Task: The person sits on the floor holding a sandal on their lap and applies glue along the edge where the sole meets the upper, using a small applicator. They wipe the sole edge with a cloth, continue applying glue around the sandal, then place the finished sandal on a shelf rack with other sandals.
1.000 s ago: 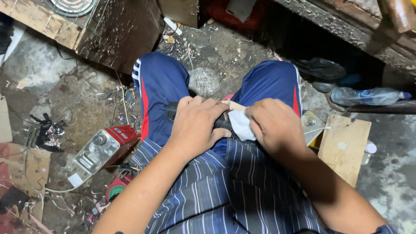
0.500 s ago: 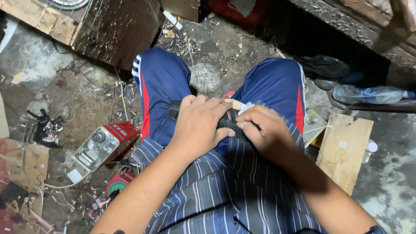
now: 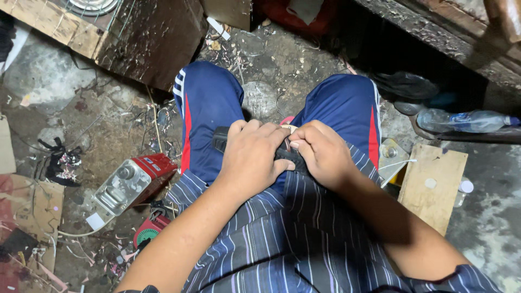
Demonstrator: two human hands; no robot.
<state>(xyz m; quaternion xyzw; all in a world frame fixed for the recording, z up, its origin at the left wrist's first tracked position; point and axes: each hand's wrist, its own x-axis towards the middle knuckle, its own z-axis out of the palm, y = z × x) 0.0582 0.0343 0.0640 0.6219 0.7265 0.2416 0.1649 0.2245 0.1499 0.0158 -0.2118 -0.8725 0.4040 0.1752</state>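
I sit with my knees apart in blue trousers with red stripes. On my lap lies a small black device point(image 3: 222, 139), mostly covered by my hands. My left hand point(image 3: 252, 158) is closed over its top, fingers curled forward. My right hand point(image 3: 321, 153) grips its right end, thumb and fingertips pinched against the dark body beside the left hand. A small pale ring-shaped piece point(image 3: 288, 128) shows just above the fingers. The white cloth seen earlier is hidden.
A red and silver metal device point(image 3: 130, 182) lies on the dirty floor at my left, next to a small red tool point(image 3: 149, 229). A wooden block point(image 3: 431, 182) and a plastic bottle point(image 3: 461, 120) sit at my right. A dark wooden box point(image 3: 146, 38) stands ahead.
My right hand has closed in on the black device and the white cloth under it has gone out of sight. The left hand has stayed on top.
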